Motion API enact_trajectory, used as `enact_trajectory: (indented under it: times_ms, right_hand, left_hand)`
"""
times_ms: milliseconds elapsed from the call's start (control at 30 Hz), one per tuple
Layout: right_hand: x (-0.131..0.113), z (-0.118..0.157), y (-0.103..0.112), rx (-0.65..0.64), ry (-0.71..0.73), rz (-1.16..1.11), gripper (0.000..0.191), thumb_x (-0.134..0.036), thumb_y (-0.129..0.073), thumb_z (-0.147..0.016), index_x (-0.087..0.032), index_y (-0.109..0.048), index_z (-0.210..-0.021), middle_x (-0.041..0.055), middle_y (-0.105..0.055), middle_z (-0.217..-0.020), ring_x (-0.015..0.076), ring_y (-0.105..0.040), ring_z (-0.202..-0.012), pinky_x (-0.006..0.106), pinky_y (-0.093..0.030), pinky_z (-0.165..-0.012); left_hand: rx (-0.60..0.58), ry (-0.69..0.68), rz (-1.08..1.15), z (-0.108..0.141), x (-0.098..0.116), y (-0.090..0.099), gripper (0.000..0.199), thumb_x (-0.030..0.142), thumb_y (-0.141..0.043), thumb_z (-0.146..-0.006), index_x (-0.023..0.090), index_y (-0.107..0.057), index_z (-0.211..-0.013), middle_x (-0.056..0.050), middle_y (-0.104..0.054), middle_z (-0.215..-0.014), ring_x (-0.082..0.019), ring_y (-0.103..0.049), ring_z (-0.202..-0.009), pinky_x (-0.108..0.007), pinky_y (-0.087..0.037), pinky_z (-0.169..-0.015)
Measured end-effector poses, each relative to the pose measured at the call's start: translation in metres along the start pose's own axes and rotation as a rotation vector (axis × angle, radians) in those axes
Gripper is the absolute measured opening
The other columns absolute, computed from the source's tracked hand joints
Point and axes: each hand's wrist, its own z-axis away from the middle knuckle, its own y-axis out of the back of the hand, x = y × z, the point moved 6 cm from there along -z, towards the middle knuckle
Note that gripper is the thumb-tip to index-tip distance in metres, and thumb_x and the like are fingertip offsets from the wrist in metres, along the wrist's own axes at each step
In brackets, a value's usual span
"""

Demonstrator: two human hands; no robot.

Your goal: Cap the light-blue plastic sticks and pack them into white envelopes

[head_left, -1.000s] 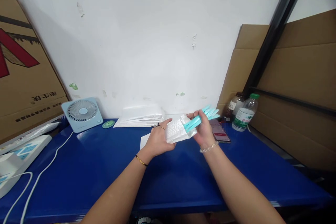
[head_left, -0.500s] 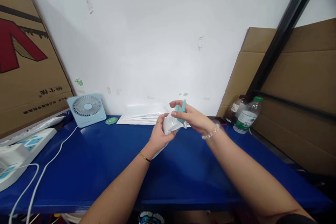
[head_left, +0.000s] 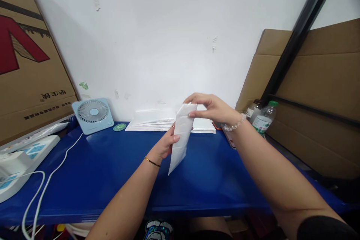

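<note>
A narrow white plastic bag [head_left: 182,131] hangs tilted between my hands above the blue table [head_left: 112,168]. My left hand [head_left: 167,141] grips its left side, thumb across the front. Higher up, my right hand [head_left: 206,108] pinches the bag's top edge between thumb and fingers. The bag's contents are hidden, and no teal piece shows at its mouth. Behind it, a stack of flat white bags [head_left: 149,123] lies against the wall, partly covered by my hands and the held bag.
At the left stand a light blue fan [head_left: 94,114], a green round disc [head_left: 119,127] and a white power strip [head_left: 42,152] with cables. A phone [head_left: 229,137], a brown bottle [head_left: 252,108] and a green-capped bottle [head_left: 264,120] are at the right. Cardboard [head_left: 323,93] flanks both sides.
The teal item that stuck out of the bag at my right fingers is out of sight. The bag now hangs longer and more upright, with my right hand at its top edge.
</note>
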Motion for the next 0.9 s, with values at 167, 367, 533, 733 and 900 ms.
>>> enact_trajectory:
  times_ms: [167, 367, 533, 733, 900]
  right_hand:
    - [0.004, -0.004, 0.007, 0.170, -0.033, 0.337, 0.022, -0.036, -0.064, -0.079, -0.018, -0.065, -0.091, 0.0031, -0.062, -0.089, 0.0187, -0.056, -0.083, 0.035, -0.044, -0.077]
    - [0.019, 0.014, -0.005, 0.094, 0.010, 0.761, 0.033, -0.048, -0.066, -0.075, -0.021, -0.065, -0.094, 0.0095, -0.061, -0.109, 0.0263, -0.054, -0.098, 0.039, -0.042, -0.080]
    - [0.063, 0.023, 0.005, -0.090, -0.349, 0.445, 0.044, -0.056, -0.052, -0.083, -0.016, -0.062, -0.066, 0.0006, -0.055, -0.056, 0.0126, -0.050, -0.052, 0.025, -0.038, -0.050]
    - [0.114, 0.048, 0.044, 0.255, -0.566, -0.018, 0.041, -0.055, -0.062, -0.077, -0.014, -0.064, -0.074, 0.0013, -0.057, -0.061, 0.0100, -0.050, -0.052, 0.021, -0.039, -0.045]
    - [0.151, 0.068, 0.050, 0.288, -0.621, -0.194, 0.035, -0.047, -0.069, -0.073, -0.014, -0.065, -0.086, 0.0015, -0.060, -0.063, 0.0108, -0.051, -0.050, 0.022, -0.042, -0.042]
  left_hand:
    - [0.045, 0.069, -0.101, -0.002, -0.006, -0.006, 0.067, 0.038, -0.080, -0.061, 0.016, -0.053, -0.118, -0.012, -0.064, -0.111, -0.027, -0.061, -0.098, -0.038, -0.047, -0.086]
    - [0.114, 0.052, -0.251, -0.006, -0.009, -0.002, 0.048, 0.036, -0.074, -0.070, 0.016, -0.059, -0.111, -0.010, -0.067, -0.107, -0.025, -0.062, -0.098, -0.037, -0.048, -0.086]
    - [0.130, 0.039, -0.352, -0.008, -0.005, 0.009, 0.050, 0.040, -0.069, -0.074, 0.018, -0.057, -0.117, -0.009, -0.065, -0.111, -0.024, -0.063, -0.096, -0.034, -0.049, -0.082]
    - [0.141, 0.020, -0.550, -0.008, 0.005, 0.026, 0.045, 0.039, -0.073, -0.069, 0.019, -0.064, -0.108, -0.007, -0.068, -0.103, -0.024, -0.063, -0.093, -0.032, -0.048, -0.079]
    - [0.235, 0.019, -0.555, -0.012, -0.003, 0.040, 0.045, 0.038, -0.071, -0.071, 0.021, -0.062, -0.111, -0.007, -0.065, -0.104, -0.022, -0.062, -0.093, -0.030, -0.048, -0.079]
